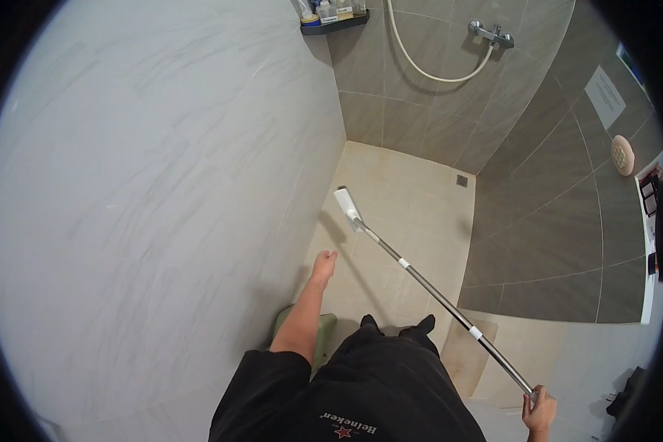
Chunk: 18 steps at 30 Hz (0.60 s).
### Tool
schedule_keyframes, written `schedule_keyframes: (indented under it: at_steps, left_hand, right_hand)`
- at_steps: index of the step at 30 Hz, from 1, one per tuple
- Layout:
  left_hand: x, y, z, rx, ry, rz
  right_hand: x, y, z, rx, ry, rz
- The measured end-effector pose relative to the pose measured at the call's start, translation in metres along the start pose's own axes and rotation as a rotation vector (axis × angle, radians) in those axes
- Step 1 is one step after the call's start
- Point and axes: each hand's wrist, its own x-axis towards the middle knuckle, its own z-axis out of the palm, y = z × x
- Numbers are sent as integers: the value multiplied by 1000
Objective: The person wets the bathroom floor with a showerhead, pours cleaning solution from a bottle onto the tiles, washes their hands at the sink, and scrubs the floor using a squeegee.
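Observation:
My right hand is closed around the end of a long metal pole with white joints, at the lower right. The pole slants up and left to a narrow white head with a dark edge. This mop-like tool is over the beige tiled floor, near the left wall, and its shadow falls apart from it. I cannot tell whether the head touches the floor. My left hand hangs in front of me below the white head, fingers curled, with nothing visible in it.
A pale marbled wall rises close on my left. A green stool-like object is partly hidden beside my left leg. Ahead are a shower mixer with a hose, a corner shelf of bottles and a floor drain.

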Motion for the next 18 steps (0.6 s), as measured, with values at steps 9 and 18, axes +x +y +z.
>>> schedule_keyframes:
  at_steps: [9,18]
  left_hand:
    - [23,74,24,-650,-41,-220]
    - [45,57,42,-754,-126,-100]
  right_hand:
    - [24,5,-56,-97,-64,-191]
    - [34,-59,-39,-7,-557,74]
